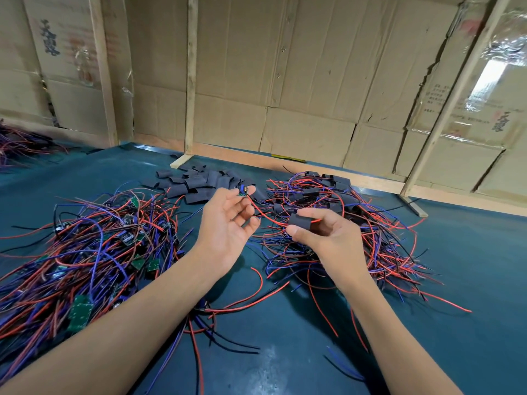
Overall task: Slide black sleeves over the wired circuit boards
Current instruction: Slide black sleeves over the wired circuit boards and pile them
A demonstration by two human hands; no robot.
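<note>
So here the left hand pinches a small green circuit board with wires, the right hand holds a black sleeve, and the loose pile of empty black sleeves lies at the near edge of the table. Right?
Not quite. The head view shows the pile of empty flat black sleeves at the far side of the dark green table, beyond both hands. The rest holds: left hand pinches the small green wired circuit board, right hand holds a black sleeve.

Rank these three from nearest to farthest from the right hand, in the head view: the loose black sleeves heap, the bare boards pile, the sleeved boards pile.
From the right hand:
1. Sleeved boards pile, directly under and around it, on the right.
2. Loose black sleeves heap, farther back, left of centre.
3. Bare boards pile, far left, beyond the left hand.
</note>
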